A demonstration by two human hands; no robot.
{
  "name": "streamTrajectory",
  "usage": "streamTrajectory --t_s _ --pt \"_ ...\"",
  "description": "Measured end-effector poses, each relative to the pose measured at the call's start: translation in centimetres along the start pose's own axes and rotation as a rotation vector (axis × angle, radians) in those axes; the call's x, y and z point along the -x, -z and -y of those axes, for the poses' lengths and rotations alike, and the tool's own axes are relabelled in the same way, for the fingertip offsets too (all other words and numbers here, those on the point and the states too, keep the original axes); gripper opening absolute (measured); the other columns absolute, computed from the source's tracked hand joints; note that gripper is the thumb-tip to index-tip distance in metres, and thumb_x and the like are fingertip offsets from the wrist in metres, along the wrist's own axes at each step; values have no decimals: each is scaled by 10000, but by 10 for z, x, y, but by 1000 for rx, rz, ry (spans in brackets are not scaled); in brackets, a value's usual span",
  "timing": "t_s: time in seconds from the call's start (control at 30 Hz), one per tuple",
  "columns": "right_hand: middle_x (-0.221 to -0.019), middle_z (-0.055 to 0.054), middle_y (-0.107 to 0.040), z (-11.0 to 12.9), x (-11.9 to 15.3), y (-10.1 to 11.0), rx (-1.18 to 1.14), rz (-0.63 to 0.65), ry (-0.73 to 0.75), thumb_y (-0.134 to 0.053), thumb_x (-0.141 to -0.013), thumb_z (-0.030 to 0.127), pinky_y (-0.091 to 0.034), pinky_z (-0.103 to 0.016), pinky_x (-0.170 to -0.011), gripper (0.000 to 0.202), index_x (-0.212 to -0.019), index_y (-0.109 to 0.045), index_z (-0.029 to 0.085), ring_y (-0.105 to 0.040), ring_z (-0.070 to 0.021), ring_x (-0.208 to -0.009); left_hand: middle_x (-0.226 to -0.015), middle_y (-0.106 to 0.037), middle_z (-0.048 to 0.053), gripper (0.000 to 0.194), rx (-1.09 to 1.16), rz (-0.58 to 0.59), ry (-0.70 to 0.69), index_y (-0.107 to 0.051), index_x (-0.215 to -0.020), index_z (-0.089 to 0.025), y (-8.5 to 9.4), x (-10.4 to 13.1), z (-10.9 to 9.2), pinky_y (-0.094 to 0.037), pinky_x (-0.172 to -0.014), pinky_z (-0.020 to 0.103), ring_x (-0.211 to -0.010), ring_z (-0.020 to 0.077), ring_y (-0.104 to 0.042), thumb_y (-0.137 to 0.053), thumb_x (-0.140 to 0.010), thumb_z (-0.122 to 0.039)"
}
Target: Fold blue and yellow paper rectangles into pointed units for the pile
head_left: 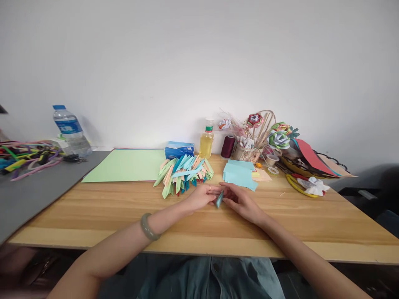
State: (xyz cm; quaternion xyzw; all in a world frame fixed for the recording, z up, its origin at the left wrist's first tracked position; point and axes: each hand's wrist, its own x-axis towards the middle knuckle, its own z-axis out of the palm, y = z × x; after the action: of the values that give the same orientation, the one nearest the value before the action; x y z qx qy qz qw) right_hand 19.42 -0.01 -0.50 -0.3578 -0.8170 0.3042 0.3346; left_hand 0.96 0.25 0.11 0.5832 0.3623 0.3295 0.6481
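Note:
Between my two hands is a small folded piece of blue paper point(219, 200), held just above the wooden table point(124, 224). My left hand point(202, 197), with a ring on one finger, pinches it from the left. My right hand point(243, 202) curls in from the right, its fingers closed on the paper's other side. Beyond my left hand lies a pile of folded paper strips point(183, 172) in green, blue and peach. Past my right hand rests a stack of blue paper sheets point(239, 172).
Large green sheets point(124, 166) lie at left. A blue tissue pack point(179, 149), an oil bottle point(206, 141), a dark red thread spool point(228, 146) and a basket point(246, 153) with paper flowers stand along the wall. A water bottle point(71, 131) leans at far left. Yellow-handled tool point(299, 187) lies right.

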Motion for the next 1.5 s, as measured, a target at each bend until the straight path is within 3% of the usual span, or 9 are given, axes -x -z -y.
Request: streamTrajectory --t_s 0.1,0.2,0.4,0.63,0.87,1.03,1.23,1.37,1.5 --pt "-865 -25 -530 2 0 1 42 15 21 -514 -832 263 -505 -300 -651 345 -1174 -514 220 -553 -139 -705 -1013 -667 112 324 -26 7 -10 -651 -1044 -105 1 -1 0 -455 -781 321 -900 193 -611 -493 -761 -106" --pt "-857 -28 -535 4 0 1 125 11 48 -517 -827 234 -510 -294 -657 318 -1144 -544 220 -564 -142 -716 -995 -677 107 310 -27 52 -37 -658 -1028 -105 2 -1 1 -447 -829 338 -939 209 -609 -547 -740 -127" --pt "-939 -75 -598 5 5 2 333 45 184 -456 -873 207 -505 -321 -715 302 -1151 -570 236 -593 -176 -813 -1021 -683 86 484 -38 50 -90 -631 -1110 -126 2 -1 5 -436 -890 345 -986 216 -613 -508 -655 -19" --pt "-1038 -84 -612 9 5 1 357 108 212 -461 -888 247 -497 -344 -812 284 -1142 -586 253 -588 -201 -962 -1138 -637 94 571 -19 51 -74 -607 -1151 -134 5 -3 7 -415 -949 385 -1098 255 -563 -540 -604 12" --pt "-1009 -94 -600 10 5 1 387 97 216 -484 -882 267 -506 -358 -785 229 -1059 -626 239 -595 -208 -928 -1150 -627 121 533 -26 77 -43 -586 -1175 -122 5 -1 6 -433 -906 385 -1090 257 -568 -512 -661 -4" --pt "-964 -78 -614 8 8 0 391 79 237 -453 -902 301 -513 -355 -766 220 -988 -649 249 -603 -203 -902 -1118 -648 88 474 -68 63 -57 -621 -1122 -143 5 0 4 -440 -907 368 -1070 235 -580 -525 -673 -28" --pt "-1011 -83 -610 9 8 0 439 86 215 -453 -899 292 -518 -367 -768 260 -1101 -615 266 -606 -211 -906 -1139 -638 90 474 -103 68 -56 -627 -1107 -139 6 1 3 -431 -922 374 -1079 233 -575 -502 -671 -5" --pt "-952 -78 -618 10 8 0 449 83 254 -449 -901 282 -517 -357 -755 241 -1044 -641 249 -607 -207 -886 -1170 -617 111 469 -120 69 -51 -617 -1126 -124 5 2 -1 -428 -931 379 -1099 244 -562 -505 -683 -19" --pt "-926 -71 -622 10 9 1 464 58 262 -441 -905 301 -517 -341 -733 235 -997 -652 251 -615 -197 -859 -1109 -655 68 490 -125 98 -72 -636 -1101 -152 5 3 -2 -423 -947 378 -1079 226 -576 -483 -658 -7"
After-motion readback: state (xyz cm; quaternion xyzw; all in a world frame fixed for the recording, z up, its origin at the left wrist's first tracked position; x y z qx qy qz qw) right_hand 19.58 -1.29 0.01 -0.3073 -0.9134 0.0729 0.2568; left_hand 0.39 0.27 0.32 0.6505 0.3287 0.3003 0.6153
